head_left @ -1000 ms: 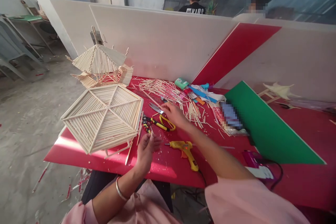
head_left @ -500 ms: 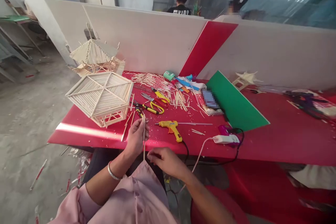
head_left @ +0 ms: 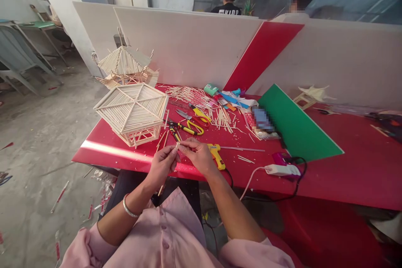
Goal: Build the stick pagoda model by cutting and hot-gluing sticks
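Observation:
My left hand (head_left: 162,164) is closed around thin wooden sticks (head_left: 161,190), whose lower ends show below the fist. At their upper ends my right hand (head_left: 198,155) pinches the same sticks, thumb and fingers together; how many there are is hidden. Partly behind the right hand lies a yellow glue gun (head_left: 217,157) on the red table (head_left: 125,150). Beyond the hands are pliers (head_left: 174,130) with black and yellow handles and scissors (head_left: 196,126). A hexagonal stick model (head_left: 132,106) with a slatted top stands to the left.
A taller stick pavilion (head_left: 124,63) stands behind the model. Loose sticks (head_left: 191,95) are heaped at the back. A green board (head_left: 298,125) leans on the right, near a white power strip (head_left: 282,170) with cables. White panels (head_left: 188,46) border the table; two people sit beyond.
My right hand has risen from near my lap to the sticks' upper ends and now pinches them. My left hand still holds the sticks. The view has shifted left.

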A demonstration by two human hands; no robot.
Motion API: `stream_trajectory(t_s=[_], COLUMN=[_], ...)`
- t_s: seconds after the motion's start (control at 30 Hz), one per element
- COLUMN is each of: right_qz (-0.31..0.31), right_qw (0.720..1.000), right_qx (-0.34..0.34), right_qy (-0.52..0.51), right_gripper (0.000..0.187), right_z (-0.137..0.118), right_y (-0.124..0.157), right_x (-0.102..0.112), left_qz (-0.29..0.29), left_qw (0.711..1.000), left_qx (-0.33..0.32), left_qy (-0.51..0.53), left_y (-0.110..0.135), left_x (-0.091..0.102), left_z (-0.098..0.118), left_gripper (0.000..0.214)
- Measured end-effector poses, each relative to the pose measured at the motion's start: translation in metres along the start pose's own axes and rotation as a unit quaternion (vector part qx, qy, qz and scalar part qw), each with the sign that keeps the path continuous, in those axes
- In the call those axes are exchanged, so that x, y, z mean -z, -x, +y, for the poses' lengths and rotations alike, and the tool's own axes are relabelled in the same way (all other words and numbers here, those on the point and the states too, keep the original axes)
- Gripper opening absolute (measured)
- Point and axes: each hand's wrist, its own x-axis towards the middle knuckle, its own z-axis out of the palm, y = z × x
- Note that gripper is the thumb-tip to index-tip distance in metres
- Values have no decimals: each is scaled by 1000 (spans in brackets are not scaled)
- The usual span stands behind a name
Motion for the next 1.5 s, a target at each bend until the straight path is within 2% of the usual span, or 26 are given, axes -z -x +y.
stream_trajectory(t_s=[0.23, 0.43, 0.6, 0.77, 1.0, 1.2, 1.5], right_qz=[-2, -11, 38, 107, 124, 137, 170], right_qw=[1000, 998, 995, 984, 977, 969, 971], right_qx=[-19, -34, -44, -73, -104, -139, -130], right_qy=[-2, -56, -75, -121, -140, -149, -104], right_gripper=[24, 21, 19, 19, 25, 37, 53], right_z=[2, 3, 5, 14, 18, 21, 35], right_y=[-2, -2, -5, -14, -20, -35, -58], right_x=[-1, -4, -5, -5, -8, -9, -1], left_qz=[-4, -23, -37, -24, -4, 48, 49], left_qw=[1000, 999, 997, 995, 991, 977, 982], left_qx=[1, 13, 57, 88, 114, 59, 65], left_qy=[-14, -33, -31, -32, -72, -202, -172], left_y=[-1, -3, 0, 4, 4, -1, -5], left_x=[4, 6, 13, 24, 31, 38, 45], left_z=[1, 4, 3, -1, -4, -6, -11], left_gripper=[37, 38, 43, 43, 43, 46, 38])
